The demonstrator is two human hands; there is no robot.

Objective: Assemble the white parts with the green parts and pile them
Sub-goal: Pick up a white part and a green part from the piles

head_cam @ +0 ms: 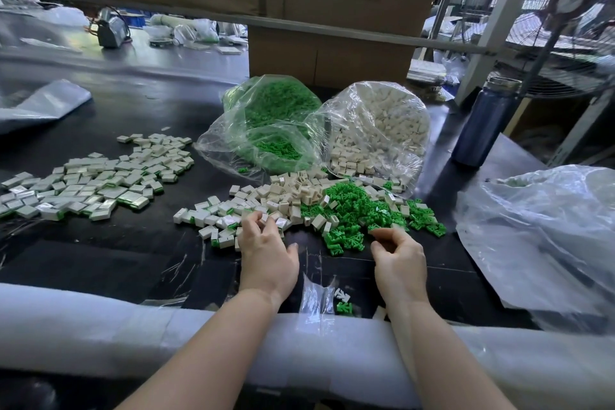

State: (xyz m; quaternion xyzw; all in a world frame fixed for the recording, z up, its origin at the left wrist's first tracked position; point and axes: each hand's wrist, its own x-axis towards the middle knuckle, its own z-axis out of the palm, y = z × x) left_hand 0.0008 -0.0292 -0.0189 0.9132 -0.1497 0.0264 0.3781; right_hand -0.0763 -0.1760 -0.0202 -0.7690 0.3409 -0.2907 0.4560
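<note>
White plastic housings (pixel 266 200) and green plastic clips (pixel 359 210) lie heaped mid-table; assembled pile (pixel 96 180) far left. Left hand (pixel 266 253) pinches a white piece at the heap's near edge; right hand (pixel 399 260) curls over green clips, its grip unclear. Bare black tabletop (pixel 100 263) near the padded front edge (pixel 100 319).

my table (pixel 100 253) black | loose clips (pixel 352 210) bright green | housings (pixel 283 196) off-white | water bottle (pixel 482 123) dark blue | carton (pixel 332 53) plain brown
</note>
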